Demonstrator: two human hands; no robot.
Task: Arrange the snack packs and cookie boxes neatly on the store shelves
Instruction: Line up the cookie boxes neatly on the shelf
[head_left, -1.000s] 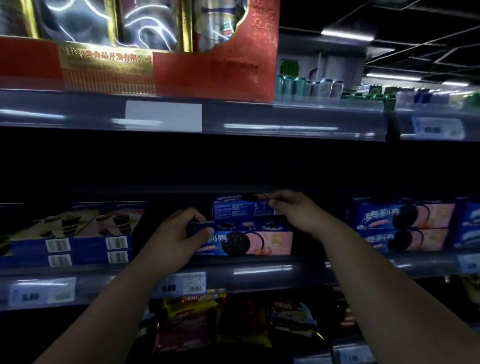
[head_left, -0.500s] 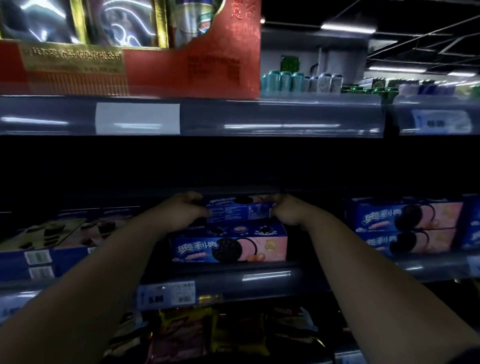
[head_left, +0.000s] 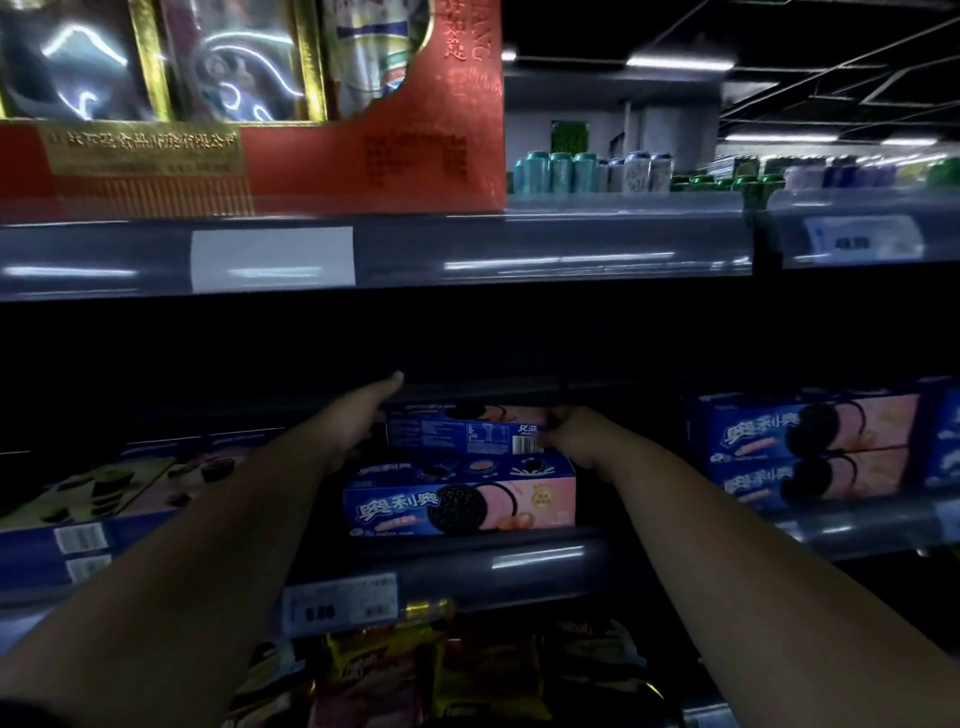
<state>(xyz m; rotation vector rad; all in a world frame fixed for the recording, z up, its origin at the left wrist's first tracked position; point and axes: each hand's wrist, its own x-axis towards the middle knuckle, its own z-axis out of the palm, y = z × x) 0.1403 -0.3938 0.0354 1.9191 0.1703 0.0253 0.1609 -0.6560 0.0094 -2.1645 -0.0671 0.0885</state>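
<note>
Two blue-and-pink cookie boxes are stacked on the middle shelf (head_left: 519, 566). The lower box (head_left: 460, 501) faces front. The upper box (head_left: 462, 428) lies further back with its barcode side toward me. My left hand (head_left: 363, 415) presses against the upper box's left end, thumb pointing up into the dark. My right hand (head_left: 566, 431) grips its right end by the barcode. Both hands hold this upper box between them.
More blue-and-pink cookie boxes (head_left: 810, 447) are stacked to the right, and blue boxes with wafer pictures (head_left: 104, 493) lie to the left. Snack bags (head_left: 384, 670) fill the shelf below. A red gift box (head_left: 311, 156) and cans (head_left: 587, 171) stand on the top shelf.
Both hands rose from the lower box to the upper one and pushed deeper into the shelf. The upper box moved back. The camera came closer.
</note>
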